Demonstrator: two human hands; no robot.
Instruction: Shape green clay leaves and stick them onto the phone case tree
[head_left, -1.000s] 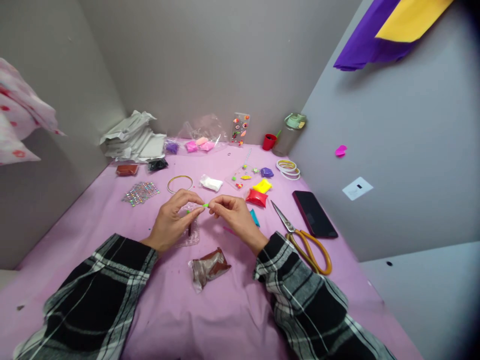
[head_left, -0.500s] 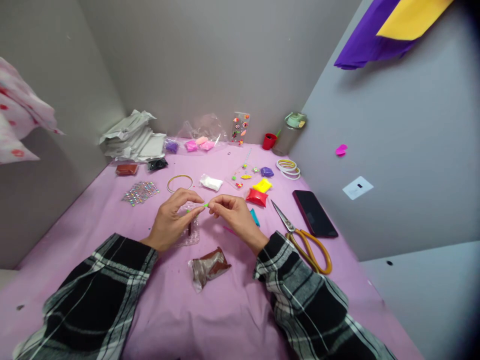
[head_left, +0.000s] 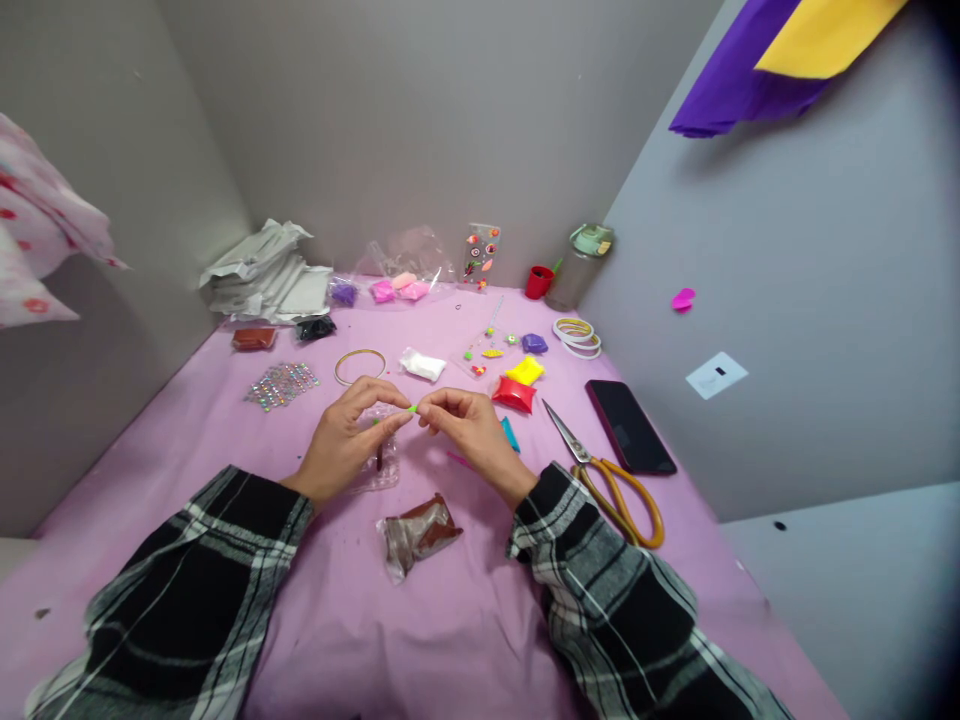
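Observation:
A tiny bright green piece of clay (head_left: 413,409) is pinched between the fingertips of my two hands, above the middle of the table. My left hand (head_left: 345,440) holds it from the left with thumb and forefinger. From the right, my right hand (head_left: 469,430) has thumb and fingers closed at its other end. Under my left hand lies a clear plastic sheet (head_left: 386,477) with a dark brown strip (head_left: 379,457) and a bit of green on it. Nearer to me rests an opened packet of brown clay (head_left: 420,535). A teal packet (head_left: 510,435) is partly hidden behind my right hand.
Orange-handled scissors (head_left: 607,480) and a phone (head_left: 630,427) lie to the right. Red (head_left: 514,395), yellow (head_left: 525,371) and white (head_left: 422,364) clay packets sit beyond my hands, near a bangle (head_left: 360,367). A bottle (head_left: 577,270) stands at the back right.
Almost nothing differs. My fingertips have shifted very slightly around the green piece.

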